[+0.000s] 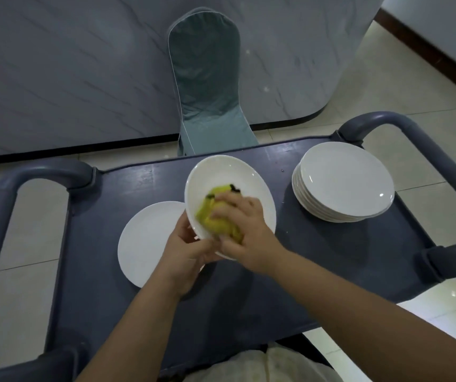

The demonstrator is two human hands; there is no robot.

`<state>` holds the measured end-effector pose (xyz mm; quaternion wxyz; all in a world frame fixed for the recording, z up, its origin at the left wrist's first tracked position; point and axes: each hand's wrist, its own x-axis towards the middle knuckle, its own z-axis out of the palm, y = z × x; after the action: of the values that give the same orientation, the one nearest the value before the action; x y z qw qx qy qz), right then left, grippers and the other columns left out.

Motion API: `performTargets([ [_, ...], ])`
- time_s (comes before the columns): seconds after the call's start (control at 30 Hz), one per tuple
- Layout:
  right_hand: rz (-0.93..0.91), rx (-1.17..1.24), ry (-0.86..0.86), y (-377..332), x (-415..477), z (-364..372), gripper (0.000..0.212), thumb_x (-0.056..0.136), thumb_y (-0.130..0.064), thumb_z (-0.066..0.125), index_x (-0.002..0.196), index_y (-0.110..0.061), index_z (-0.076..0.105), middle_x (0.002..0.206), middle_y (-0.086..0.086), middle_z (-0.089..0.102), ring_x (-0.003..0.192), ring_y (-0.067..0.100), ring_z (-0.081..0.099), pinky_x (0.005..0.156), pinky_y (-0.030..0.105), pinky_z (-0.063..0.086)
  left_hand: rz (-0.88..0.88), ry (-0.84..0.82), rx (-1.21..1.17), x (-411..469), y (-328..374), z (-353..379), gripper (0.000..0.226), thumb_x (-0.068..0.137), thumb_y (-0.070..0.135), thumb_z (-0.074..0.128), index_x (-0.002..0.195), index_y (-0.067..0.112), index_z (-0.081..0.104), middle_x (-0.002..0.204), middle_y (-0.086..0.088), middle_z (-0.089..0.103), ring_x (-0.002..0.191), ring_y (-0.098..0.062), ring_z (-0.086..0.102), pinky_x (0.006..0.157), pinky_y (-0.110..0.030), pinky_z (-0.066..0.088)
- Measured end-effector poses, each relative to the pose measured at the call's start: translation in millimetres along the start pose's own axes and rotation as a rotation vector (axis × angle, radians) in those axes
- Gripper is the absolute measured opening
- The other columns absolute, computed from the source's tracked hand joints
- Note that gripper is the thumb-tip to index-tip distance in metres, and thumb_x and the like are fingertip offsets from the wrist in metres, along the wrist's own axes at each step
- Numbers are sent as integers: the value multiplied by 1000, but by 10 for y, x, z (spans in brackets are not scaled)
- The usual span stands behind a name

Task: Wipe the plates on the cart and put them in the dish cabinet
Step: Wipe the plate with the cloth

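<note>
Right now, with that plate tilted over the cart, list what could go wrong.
The left hand grips the tilted white round plate by its near rim only; the right hand pushing the yellow cloth could lever it loose.
It would likely fall onto the flat white plate beneath.
The stack of white plates sits near the grey cart's edge.

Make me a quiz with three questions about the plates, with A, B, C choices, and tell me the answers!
1. Where on the cart is the stack of plates? A) right side B) left side C) middle
2. What colour is the cloth? A) blue B) yellow C) red
3. How is the tilted plate? A) lying flat B) in a rack C) held and wiped
1 A: it sits at the right end. 2 B: yellow shows under the right hand. 3 C: the left hand holds its rim, the right presses the cloth on it.
</note>
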<state>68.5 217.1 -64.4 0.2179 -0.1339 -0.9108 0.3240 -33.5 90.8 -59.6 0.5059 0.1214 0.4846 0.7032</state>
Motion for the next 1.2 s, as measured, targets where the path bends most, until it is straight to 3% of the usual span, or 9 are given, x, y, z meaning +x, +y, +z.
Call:
performTargets([
  [0.17,87,-156,15,712,-504,-179,36,76,-30,55,112,-33,54,139,-13,42,114,23,37,102,49,37,-34,53,65,-52,-68,-39,75,56,-12,62,118,30,64,107,-4,70,93,-25,70,67,-46,58],
  [0.33,359,-57,297,376,231,-104,39,78,-34,49,114,-24,61,139,-3,48,119,27,43,104,28,23,-54,-18,111,-83,-130,103,69,58,-8,67,111,36,69,112,-7,67,101,-28,67,77,-54,57],
  [0.5,-64,-11,18,126,-437,133,35,80,-28,59,115,-29,56,142,-10,43,122,21,38,106,31,28,-44,19,51,-96,-12,-46,77,53,-5,73,124,24,61,117,-12,67,103,-35,66,81,-61,54],
  [0.6,78,-67,50,580,-804,34,36,75,-26,56,111,-32,56,139,-20,39,117,24,38,107,35,31,-38,48,216,-142,-57,-40,76,55,-9,65,120,32,64,106,-1,70,100,-32,66,78,-62,54],
  [0.73,416,19,329,593,-290,-44,39,74,-28,50,111,-21,62,135,-13,45,117,27,40,100,14,22,-29,-26,329,-173,-103,105,77,60,-8,65,122,36,64,110,-5,68,104,-35,63,78,-62,54],
  [0.83,378,136,435,132,5,-1,34,79,-27,55,113,-25,59,138,-8,47,121,18,39,103,22,25,-30,-34,278,-178,-12,120,73,61,-10,63,125,23,61,111,-7,68,100,-33,67,72,-51,59],
  [0.97,45,41,176,-30,-540,168,34,80,-28,61,113,-33,55,140,-14,43,125,18,37,107,31,29,-3,-12,191,-191,-14,112,58,72,-20,58,119,13,63,110,-15,68,93,-34,69,65,-45,59],
  [1.1,275,46,104,419,-992,-91,38,74,-34,55,110,-43,55,135,-36,38,125,8,35,109,36,32,40,120,338,-219,-34,167,52,83,-17,54,118,20,65,104,-4,71,89,-22,69,64,-39,59],
  [1.2,322,60,191,446,-827,-490,39,73,-32,54,111,-42,58,135,-21,48,125,16,43,107,46,36,142,225,573,-150,161,215,30,95,6,52,117,25,61,99,8,71,91,-12,67,69,-28,55],
])
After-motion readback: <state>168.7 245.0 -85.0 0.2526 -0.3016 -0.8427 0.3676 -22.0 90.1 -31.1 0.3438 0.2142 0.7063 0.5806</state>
